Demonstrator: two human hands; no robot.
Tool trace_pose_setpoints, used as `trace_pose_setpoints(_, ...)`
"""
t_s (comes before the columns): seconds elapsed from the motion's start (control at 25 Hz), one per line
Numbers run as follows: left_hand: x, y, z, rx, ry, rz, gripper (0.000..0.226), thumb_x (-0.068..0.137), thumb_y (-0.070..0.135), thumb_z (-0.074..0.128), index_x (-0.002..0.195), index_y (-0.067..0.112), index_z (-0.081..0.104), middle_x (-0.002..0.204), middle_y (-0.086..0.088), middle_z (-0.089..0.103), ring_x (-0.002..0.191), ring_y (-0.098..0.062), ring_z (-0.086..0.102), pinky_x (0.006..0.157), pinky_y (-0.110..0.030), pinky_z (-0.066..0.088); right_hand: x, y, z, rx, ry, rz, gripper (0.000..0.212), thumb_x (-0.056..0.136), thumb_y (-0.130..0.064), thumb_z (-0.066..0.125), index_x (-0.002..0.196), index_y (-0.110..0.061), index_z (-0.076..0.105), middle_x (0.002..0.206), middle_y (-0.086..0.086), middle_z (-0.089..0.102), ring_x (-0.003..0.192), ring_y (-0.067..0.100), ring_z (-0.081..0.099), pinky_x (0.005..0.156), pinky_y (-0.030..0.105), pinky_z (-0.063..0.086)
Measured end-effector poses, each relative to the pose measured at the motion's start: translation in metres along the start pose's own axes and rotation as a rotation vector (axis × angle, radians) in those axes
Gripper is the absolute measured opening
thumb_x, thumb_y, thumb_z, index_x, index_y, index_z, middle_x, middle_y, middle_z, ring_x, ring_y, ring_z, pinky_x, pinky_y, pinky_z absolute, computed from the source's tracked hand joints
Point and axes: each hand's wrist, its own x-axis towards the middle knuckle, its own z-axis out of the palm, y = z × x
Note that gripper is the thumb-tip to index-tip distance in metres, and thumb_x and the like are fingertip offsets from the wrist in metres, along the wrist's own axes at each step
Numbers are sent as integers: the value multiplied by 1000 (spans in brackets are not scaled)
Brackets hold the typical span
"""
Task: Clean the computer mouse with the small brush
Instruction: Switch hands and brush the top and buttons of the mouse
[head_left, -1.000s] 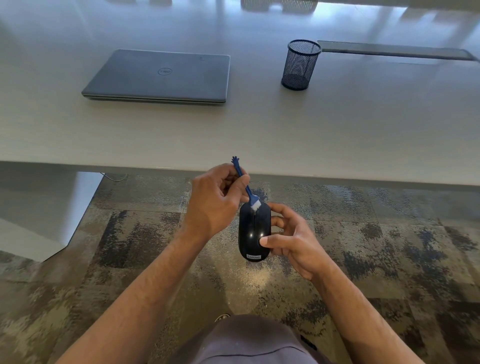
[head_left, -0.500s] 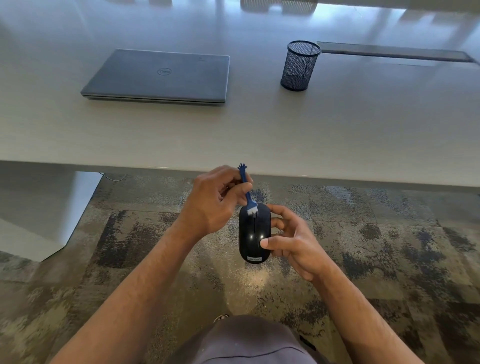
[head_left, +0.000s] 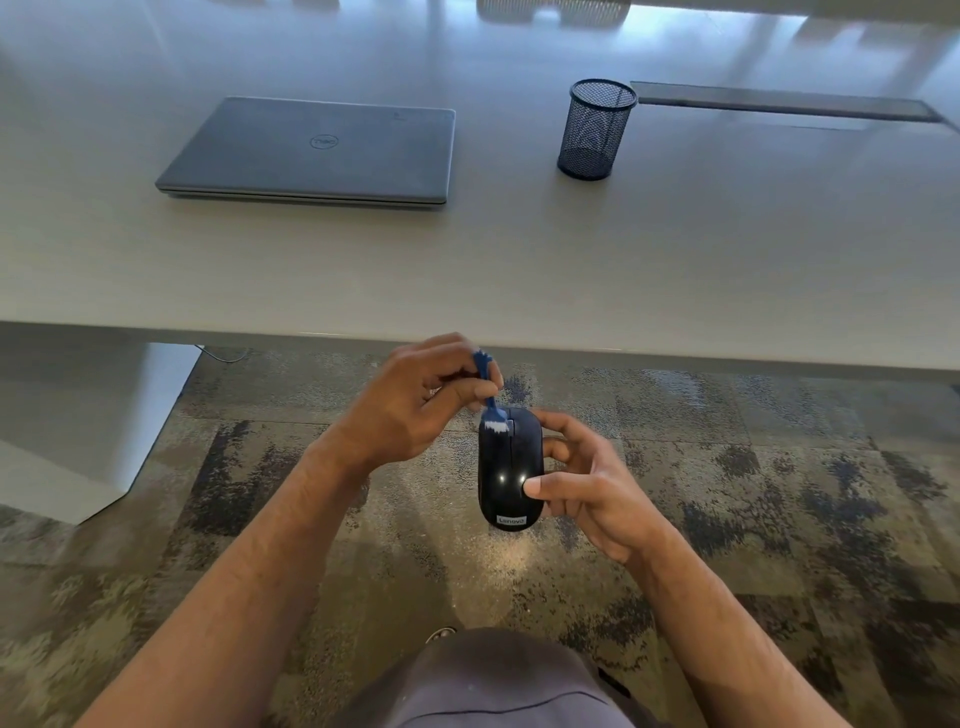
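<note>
A black computer mouse (head_left: 506, 467) is held in the air above the carpet, just in front of the table's edge. My right hand (head_left: 587, 483) grips it from the right side, thumb on its top. My left hand (head_left: 415, 405) pinches the blue handle of a small brush (head_left: 491, 400). The brush's white bristles touch the far left part of the mouse's top.
A pale table (head_left: 675, 270) stretches across ahead, with a shut grey laptop (head_left: 317, 150) at the left and a black mesh pen cup (head_left: 597, 130) at the right. Patterned carpet (head_left: 779, 493) lies below my hands. My knee (head_left: 498, 680) shows at the bottom.
The brush has swung more upright and its bristles have slid from the middle of the mouse's far end to its left side. My right hand keeps the mouse almost still.
</note>
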Motion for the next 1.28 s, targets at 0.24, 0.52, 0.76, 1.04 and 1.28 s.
trace_pose_setpoints(0.24,3,-1,8,172,79,98,8,94,6,65,100,5,71,98,2,65,91,-4,64,81,-23,53,-3,-1,1,19,-24,0,68,67,7,74,130,-14,58,108,18,67,78,26,70,55,32,56)
trace_pose_setpoints(0.52,-3,10,6,150,37,161,11,95,19,62,104,18,69,100,15,63,95,-3,63,85,-18,50,-1,-2,-6,34,-34,-14,70,69,7,75,133,-14,57,113,20,66,88,34,70,60,38,61)
trace_pose_setpoints(0.76,0,1,9,190,107,100,9,93,5,66,101,4,71,99,0,67,92,-10,65,82,-34,57,-2,-1,-4,52,-44,-13,68,69,10,73,132,-10,56,103,14,68,68,17,70,50,24,53)
trace_pose_setpoints(1.04,0,13,21,160,195,137,10,95,13,64,104,14,69,100,9,66,92,-6,65,81,-25,55,-1,-4,-7,18,25,-23,70,66,6,74,131,-13,57,102,14,67,69,20,67,50,28,48)
trace_pose_setpoints(1.28,-5,15,28,151,48,110,13,95,14,63,100,5,71,96,1,69,87,-12,67,77,-39,59,-1,-5,-9,37,47,-7,69,65,6,74,130,-14,57,101,13,69,75,24,71,54,30,55)
